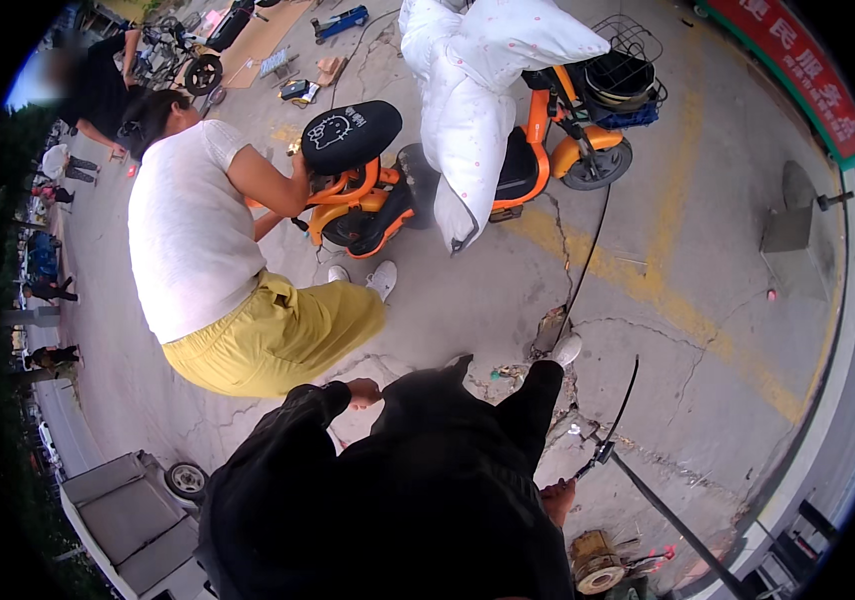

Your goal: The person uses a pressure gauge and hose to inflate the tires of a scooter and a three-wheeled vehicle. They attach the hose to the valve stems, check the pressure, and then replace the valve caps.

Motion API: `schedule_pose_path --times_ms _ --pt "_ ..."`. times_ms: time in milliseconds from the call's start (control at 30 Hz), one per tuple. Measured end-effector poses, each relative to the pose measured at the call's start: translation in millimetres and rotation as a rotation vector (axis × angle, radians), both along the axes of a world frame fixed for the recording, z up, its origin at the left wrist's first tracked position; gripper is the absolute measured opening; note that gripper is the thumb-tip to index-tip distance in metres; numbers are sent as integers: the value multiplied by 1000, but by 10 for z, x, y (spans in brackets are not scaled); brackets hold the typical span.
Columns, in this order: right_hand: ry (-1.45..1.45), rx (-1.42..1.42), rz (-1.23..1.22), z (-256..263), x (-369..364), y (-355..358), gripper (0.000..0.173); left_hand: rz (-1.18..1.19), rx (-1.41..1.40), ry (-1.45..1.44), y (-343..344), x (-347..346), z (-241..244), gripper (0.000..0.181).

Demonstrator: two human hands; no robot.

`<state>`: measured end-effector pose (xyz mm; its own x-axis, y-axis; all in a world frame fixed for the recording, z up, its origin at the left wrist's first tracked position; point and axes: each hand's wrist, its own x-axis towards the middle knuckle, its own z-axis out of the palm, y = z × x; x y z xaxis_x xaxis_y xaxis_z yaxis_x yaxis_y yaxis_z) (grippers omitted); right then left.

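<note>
My left hand (364, 393) hangs beside my dark clothing with its fingers curled; its palm is hidden. At the lower right, my right hand (559, 501) grips a dark handle fitting (586, 468), from which a thin black cable or hose (631, 382) curves upward. Ahead stand an orange electric scooter (372, 202) with a black cartoon-printed seat cover (351, 138) and another orange scooter (537, 142). A white padded cover (465, 112) with small prints hides part of the latter. A person in a white top (191, 225) bends at the first scooter's seat.
Another person in dark clothes (101, 82) stands upper left near a partly dismantled two-wheeler (165, 60). A blue floor jack (340, 24) lies beyond. A black hose (594, 244) crosses cracked pavement. A concrete block (799, 244) is right, a metal pole (675, 521) lower right, a small trailer (124, 517) lower left.
</note>
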<state>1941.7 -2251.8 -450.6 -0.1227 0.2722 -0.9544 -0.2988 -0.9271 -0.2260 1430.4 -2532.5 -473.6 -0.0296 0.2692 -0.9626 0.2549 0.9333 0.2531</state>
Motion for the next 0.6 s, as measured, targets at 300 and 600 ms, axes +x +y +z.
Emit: schedule_pose_path --times_ms 300,600 --pt "-60 51 253 -201 142 3473 38 214 -3 312 2459 801 169 35" --pt "-61 195 -20 943 -931 7222 42 219 148 194 4378 835 312 24"
